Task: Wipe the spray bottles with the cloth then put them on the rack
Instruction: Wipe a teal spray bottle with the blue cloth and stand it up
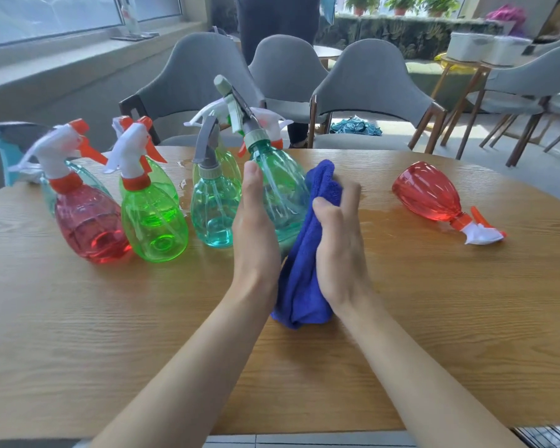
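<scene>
Left hand: mine, grips the held teal bottle from its 9 o'clock side, thumb straight along the near face, fingers hidden behind.
Right hand: curled round the blue cloth, pressing it on the bottle's 3 o'clock side.
Held teal bottle: table centre, tilted, trigger head toward 11 o'clock; can't tell if the base touches the table.
Blue cloth: bunched, its lower end on the table at 6 o'clock.
At 9 o'clock: small teal bottle, green bottle and red bottle upright in a row, more behind.
At 3 o'clock: lying red bottle, on its side, well apart.
At 12 o'clock: grey chairs.
</scene>
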`<state>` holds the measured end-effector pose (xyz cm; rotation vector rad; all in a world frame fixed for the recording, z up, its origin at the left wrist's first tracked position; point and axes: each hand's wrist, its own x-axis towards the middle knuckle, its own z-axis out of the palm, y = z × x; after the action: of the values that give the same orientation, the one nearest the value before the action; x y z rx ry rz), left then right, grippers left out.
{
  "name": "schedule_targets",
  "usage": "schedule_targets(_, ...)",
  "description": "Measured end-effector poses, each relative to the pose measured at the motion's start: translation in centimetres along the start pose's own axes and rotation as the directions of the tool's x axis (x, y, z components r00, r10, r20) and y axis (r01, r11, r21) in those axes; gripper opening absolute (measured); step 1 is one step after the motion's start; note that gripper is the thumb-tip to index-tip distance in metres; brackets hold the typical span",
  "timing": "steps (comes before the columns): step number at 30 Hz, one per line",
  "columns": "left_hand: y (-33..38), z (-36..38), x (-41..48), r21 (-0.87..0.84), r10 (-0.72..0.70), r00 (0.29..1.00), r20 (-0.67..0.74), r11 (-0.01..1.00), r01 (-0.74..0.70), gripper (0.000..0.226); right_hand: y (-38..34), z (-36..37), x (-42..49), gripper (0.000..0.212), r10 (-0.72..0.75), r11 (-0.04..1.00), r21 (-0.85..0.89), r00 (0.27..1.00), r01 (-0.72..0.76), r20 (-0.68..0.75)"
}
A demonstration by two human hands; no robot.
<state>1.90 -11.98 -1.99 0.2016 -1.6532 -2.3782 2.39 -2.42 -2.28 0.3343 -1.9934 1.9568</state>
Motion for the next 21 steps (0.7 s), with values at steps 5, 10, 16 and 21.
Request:
schedule_targets(5, -1.2, -0.2, 0.1, -0.109, -0.086, 0.983, 0.161, 0.989, 0.104, 0.092, 0.0, -0.9, 1.2, 0.009, 0.088, 0.992, 0.094, 0.996, -0.086, -0.013)
schedule_targets(10, -1.3, 0.1, 0.1, 0.031, 0.022, 0.998, 0.05, 0.999, -0.024, 0.037, 0.1, -1.0, 1.2, 0.012, 0.119, 0.989, 0.092, 0.993, -0.117, -0.018)
schedule_targets(16, -0.2, -0.3, 0.5, 0.01, -0.055, 0.996, 0.071, 0.998, 0.054, 0.046, 0.3, -0.7, 1.1, 0.01, 0.005, 0.999, -0.05, 0.999, -0.004, 0.033)
schedule_targets(21, -0.6, -0.2, 0.2, 0.118, -0.039, 0.983, 0.177, 0.993, 0.019, 0.032, 0.2, -1.9, 2.4, 0.019, 0.178, 0.973, 0.151, 0.984, -0.175, -0.006)
